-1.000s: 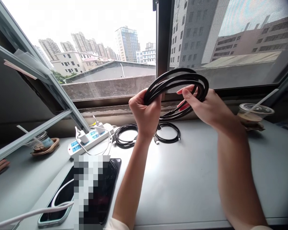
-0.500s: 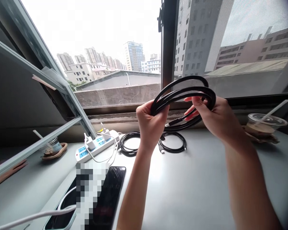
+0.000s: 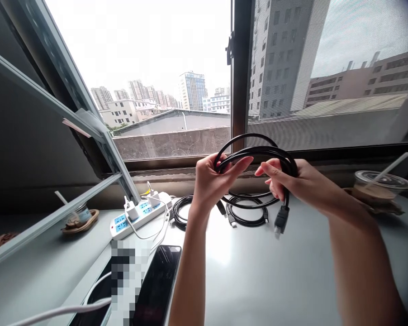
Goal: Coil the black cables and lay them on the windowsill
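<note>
A black cable (image 3: pixel 254 151) is looped in several turns and held up above the table between my two hands. My left hand (image 3: pixel 212 179) is closed around the left side of the loops, thumb stretched along them. On the right side, my right hand (image 3: pixel 288 179) grips the loops with thumb and fingers. One end, a black plug with a metal tip (image 3: pixel 281 219), hangs down below my right hand. Behind and below lie two more coiled black cables: one (image 3: pixel 182 213) partly hidden by my left wrist, the other (image 3: pixel 248 222) just right of it.
A white power strip (image 3: pixel 141 215) with chargers and white cords stands left of the coils. Nearer lies a black phone (image 3: pixel 159 285). Drink cups stand at the right (image 3: pixel 377 185) and far left (image 3: pixel 78 215). A metal frame (image 3: pixel 117 158) slants up beside the window.
Both hands and the looped cable have come down a little. The plug end that lay near the middle of the loops now hangs below my right hand.
</note>
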Action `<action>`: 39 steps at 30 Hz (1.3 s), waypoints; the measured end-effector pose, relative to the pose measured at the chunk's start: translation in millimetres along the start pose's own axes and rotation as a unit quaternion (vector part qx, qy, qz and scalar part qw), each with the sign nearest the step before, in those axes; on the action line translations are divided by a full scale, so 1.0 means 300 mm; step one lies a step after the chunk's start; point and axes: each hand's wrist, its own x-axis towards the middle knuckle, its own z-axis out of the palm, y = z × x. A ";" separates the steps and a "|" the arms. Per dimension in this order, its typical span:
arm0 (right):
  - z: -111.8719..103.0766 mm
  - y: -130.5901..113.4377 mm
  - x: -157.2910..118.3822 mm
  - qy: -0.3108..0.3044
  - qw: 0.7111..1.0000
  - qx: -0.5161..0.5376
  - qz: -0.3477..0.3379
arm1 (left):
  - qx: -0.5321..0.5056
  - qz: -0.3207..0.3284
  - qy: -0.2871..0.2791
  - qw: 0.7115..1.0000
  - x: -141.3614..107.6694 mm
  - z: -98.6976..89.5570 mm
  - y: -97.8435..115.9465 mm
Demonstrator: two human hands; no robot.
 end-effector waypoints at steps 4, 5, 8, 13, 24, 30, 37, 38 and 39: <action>-0.011 0.003 0.003 -0.005 0.998 -0.059 0.004 | -0.010 -0.030 -0.015 0.999 -0.001 0.000 -0.002; -0.010 0.002 0.003 -0.002 0.998 -0.067 0.004 | -0.010 -0.027 0.002 1.000 -0.001 0.003 -0.001; -0.006 -0.002 0.003 0.003 0.997 -0.080 -0.016 | 0.000 -0.017 0.056 0.998 0.000 0.014 0.009; -0.005 -0.007 0.002 -0.013 0.996 -0.078 -0.038 | -0.018 -0.063 0.076 0.995 0.002 0.019 0.017; -0.004 -0.035 -0.014 0.006 0.994 -0.088 -0.063 | -0.072 -0.133 0.066 0.986 0.009 0.011 0.007; 0.000 -0.010 -0.004 0.054 0.992 -0.085 -0.080 | -0.091 -0.164 0.075 0.979 0.007 0.023 0.020; 0.027 -0.014 0.010 0.108 0.982 -0.062 -0.138 | -0.110 -0.184 0.088 0.973 0.012 0.047 -0.003; 0.029 -0.019 0.009 0.118 0.980 -0.071 -0.147 | -0.118 -0.189 0.082 0.971 0.013 0.047 -0.007; 0.030 -0.025 0.008 0.127 0.977 -0.077 -0.155 | -0.128 -0.192 0.071 0.970 0.014 0.046 -0.010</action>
